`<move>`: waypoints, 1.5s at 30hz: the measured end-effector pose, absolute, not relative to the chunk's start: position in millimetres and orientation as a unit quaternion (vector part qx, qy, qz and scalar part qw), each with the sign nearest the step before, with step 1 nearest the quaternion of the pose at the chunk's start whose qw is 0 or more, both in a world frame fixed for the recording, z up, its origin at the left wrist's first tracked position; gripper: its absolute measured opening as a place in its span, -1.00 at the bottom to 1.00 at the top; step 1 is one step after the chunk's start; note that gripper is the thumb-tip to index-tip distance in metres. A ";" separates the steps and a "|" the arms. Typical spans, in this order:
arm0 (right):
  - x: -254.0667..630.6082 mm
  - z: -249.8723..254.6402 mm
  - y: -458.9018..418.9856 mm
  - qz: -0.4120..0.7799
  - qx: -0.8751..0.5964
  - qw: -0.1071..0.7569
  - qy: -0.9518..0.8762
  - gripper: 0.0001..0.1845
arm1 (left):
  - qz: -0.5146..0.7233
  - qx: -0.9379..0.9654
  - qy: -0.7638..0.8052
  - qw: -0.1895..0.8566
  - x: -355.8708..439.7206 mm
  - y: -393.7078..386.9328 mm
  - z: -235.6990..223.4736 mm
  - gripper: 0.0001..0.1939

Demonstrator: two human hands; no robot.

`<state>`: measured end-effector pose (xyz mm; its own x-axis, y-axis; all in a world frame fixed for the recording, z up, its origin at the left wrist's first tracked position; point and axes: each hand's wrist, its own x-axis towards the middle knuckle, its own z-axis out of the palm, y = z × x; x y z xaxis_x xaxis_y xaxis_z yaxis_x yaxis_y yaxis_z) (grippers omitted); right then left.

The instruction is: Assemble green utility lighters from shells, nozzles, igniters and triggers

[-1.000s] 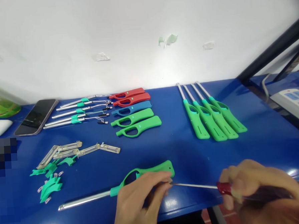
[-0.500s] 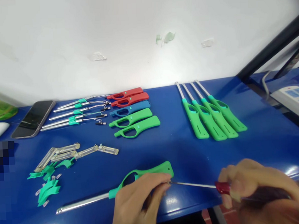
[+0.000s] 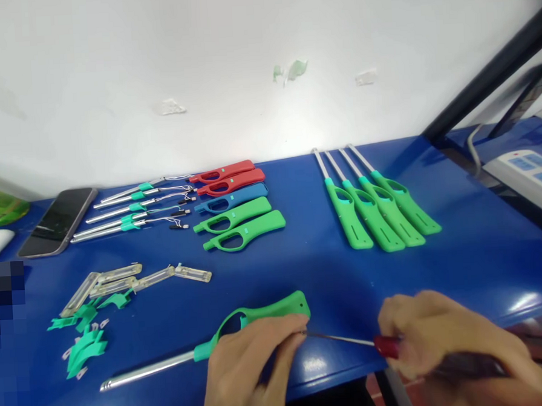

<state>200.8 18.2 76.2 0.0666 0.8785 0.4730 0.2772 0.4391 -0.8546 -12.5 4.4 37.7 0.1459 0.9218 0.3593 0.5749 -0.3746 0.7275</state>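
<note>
A green gas lighter (image 3: pixel 288 304) with a long metal nozzle lies near the table's front edge. My left hand (image 3: pixel 254 364) rests across its handle, thumb and index finger pinched together. What the pinch holds is too small to make out. The tip of a screwdriver (image 3: pixel 337 337) touches those fingertips. Around its red handle my right hand (image 3: pixel 423 334) is closed, slightly blurred; the shaft points left. Several assembled green lighters (image 3: pixel 380 212) lie side by side at the back right.
On the blue table (image 3: pixel 315 273), red, blue and green lighter shells (image 3: pixel 232 199) lie in the middle. Metal nozzles (image 3: pixel 117 214) with wires, clear fuel tanks (image 3: pixel 159 275) and green triggers (image 3: pixel 85 352) lie left. A phone (image 3: pixel 58 220) and a white device (image 3: pixel 526 171) flank them.
The camera view has shifted slightly. My right hand has moved a little left and turned on the screwdriver handle. My left hand keeps its pinch by the lighter.
</note>
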 end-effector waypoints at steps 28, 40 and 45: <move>203.6 70.9 38.7 0.158 -0.366 0.465 -0.791 -0.47 | 0.387 0.777 0.475 0.147 4.7 34.7 35.3 -0.79; 181.6 70.5 42.5 0.154 -0.371 0.539 -0.740 -0.62 | 0.344 0.786 0.482 0.176 3.1 34.2 34.3 -0.74; 183.3 73.5 41.9 0.178 -0.349 0.463 -0.795 -0.42 | 0.342 0.771 0.498 0.202 3.4 33.0 36.6 -0.80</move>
<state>183.3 41.9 73.5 -0.3273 0.7203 0.6116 0.3903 0.6925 -0.6067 3.4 33.0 36.6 0.2708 0.9057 0.3262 0.6300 -0.4230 0.6513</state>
